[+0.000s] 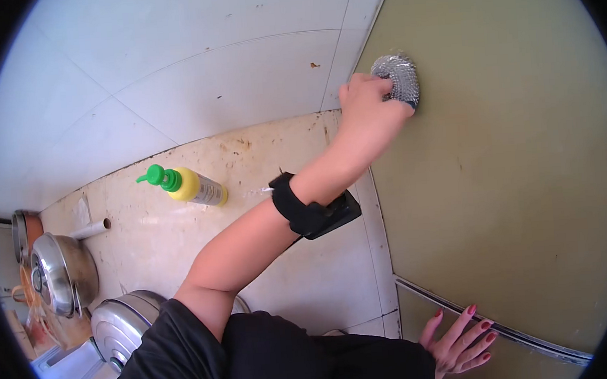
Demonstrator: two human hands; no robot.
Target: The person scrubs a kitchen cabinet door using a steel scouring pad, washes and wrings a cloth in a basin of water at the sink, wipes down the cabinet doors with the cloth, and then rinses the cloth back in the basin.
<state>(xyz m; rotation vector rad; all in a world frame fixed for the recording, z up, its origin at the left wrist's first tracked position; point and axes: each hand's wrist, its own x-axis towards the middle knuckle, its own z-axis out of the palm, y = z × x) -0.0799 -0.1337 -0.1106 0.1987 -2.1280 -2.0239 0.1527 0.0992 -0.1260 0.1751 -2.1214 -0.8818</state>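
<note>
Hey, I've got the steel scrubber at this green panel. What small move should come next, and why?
I'd probably ease your left hand and the scrubber toward the small dark mark: it shows on the panel, away from the scrubber.

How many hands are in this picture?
2. The left hand holds a silvery scouring pad at the greenish panel; the right hand, fingers spread, is lower down by the metal strip.

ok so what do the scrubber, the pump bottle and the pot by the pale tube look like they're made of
Scrubber: shiny metal mesh, likely steel, from its silvery, glinting strands.
Pump bottle: probably smooth plastic, going by the bright yellow body.
Pot: polished metal, perhaps stainless steel; silvery with sharp highlights.
</note>
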